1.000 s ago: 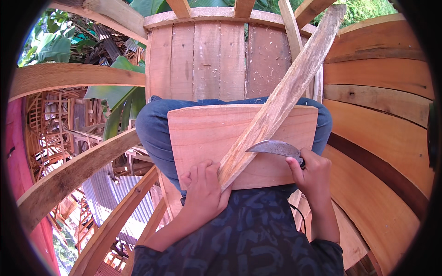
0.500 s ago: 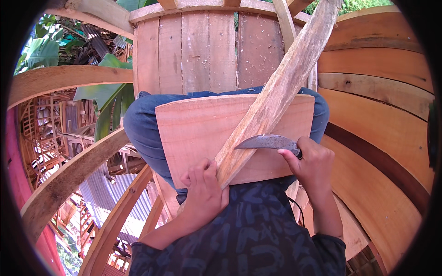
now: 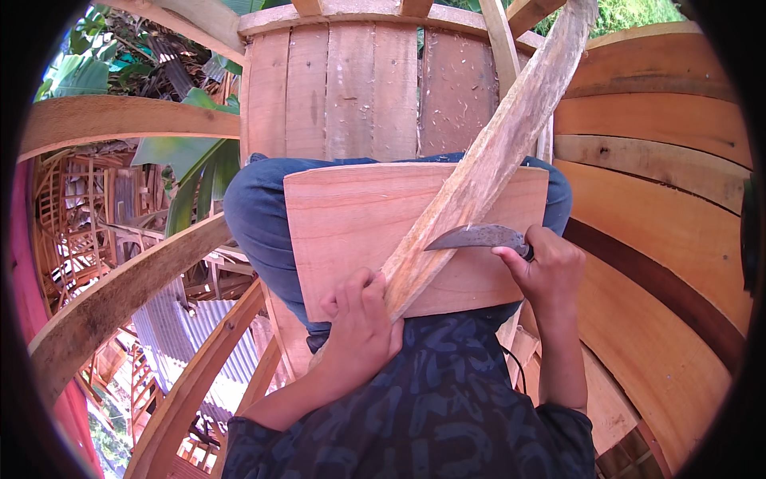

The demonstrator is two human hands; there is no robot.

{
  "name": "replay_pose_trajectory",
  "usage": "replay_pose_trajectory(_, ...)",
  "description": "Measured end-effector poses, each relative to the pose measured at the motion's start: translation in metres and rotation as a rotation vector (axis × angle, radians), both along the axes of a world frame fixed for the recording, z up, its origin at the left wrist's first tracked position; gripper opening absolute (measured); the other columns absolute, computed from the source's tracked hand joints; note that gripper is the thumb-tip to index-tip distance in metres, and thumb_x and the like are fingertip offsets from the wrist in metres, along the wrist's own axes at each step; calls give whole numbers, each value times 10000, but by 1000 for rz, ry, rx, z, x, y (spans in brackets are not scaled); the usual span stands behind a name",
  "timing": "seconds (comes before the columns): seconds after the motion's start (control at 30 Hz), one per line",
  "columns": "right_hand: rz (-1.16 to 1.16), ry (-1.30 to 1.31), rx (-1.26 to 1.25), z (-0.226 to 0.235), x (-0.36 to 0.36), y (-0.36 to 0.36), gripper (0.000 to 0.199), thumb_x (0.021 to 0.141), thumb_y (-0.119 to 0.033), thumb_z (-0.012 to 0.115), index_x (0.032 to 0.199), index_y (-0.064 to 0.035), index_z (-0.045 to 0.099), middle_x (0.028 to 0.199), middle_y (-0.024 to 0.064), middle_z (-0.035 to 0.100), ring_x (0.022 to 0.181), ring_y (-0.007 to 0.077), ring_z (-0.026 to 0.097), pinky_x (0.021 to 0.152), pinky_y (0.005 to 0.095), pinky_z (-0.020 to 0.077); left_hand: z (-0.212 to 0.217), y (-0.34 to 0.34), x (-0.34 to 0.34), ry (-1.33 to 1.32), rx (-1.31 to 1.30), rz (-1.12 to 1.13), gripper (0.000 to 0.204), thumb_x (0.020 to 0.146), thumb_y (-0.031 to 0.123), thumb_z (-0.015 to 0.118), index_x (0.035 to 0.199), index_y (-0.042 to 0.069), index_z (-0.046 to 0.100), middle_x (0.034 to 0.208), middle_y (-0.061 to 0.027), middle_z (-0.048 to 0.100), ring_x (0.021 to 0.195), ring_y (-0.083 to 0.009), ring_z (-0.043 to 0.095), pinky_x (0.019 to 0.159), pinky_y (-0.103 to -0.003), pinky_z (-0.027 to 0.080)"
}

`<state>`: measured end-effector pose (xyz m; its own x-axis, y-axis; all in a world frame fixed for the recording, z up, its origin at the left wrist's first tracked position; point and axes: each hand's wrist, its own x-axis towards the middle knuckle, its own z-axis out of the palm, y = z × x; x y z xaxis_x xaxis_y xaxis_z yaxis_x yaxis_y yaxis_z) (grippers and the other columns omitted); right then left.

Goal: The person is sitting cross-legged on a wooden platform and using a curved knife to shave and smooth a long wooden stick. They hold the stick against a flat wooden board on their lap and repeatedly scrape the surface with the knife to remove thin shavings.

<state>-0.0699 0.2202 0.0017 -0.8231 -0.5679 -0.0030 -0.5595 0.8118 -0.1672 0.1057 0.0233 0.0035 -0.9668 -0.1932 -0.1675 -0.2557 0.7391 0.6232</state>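
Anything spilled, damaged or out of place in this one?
Only minor litter: small pale flecks, probably shavings, lie scattered over the planks ahead, looking untidy. Nothing else stands out: the left hand grips the lower end of the wooden strip, and the right hand holds the curved knife across it.

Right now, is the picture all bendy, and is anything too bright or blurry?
Head view, right side: the wall boards look bent, a fisheye effect; head view, lower left: the corrugated sheet is partly washed out; head view, middle: the curved knife looks mostly in focus.
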Motion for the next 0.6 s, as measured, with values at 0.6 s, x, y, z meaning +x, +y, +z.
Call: replay_pose_trajectory(0.6, -58, -264, -31, 18, 34, -11, 478, 843, -478, 649, 665, -47, 544, 579, 129, 563, 548, 327, 594, 492, 395, 443, -2, 2, 1, -15, 1, -18, 659, 644, 54, 723, 1213, -32, 402, 1174, -205, 430, 1070, -335, 448, 854, -462, 278)
